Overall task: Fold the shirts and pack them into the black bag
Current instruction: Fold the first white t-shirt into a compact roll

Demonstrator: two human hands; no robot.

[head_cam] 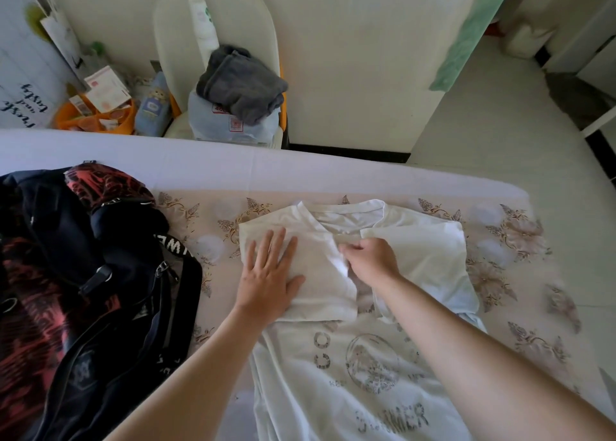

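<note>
Head view: a white shirt (333,367) lies print-up on the bed (500,274), its upper sides folded inward.
Left hand (270,274): flat with straight fingers, pressing down the folded left flap.
Right hand (370,260): fingers curled, pinching a fold of the shirt near its middle.
Black bag (83,274): on the bed, just left of the shirt, apart from both hands.
Beyond the bed: a chair (173,40) carrying a grey cloth (240,83).

Shirt (350,357) lies on bed (500,240) mid-right, collar toward far edge; bag (83,274) on bed's left edge, just beside shirt. Both hands (270,270) on shirt's upper part. Chair (220,73) with towel (241,82) behind far edge.
</note>
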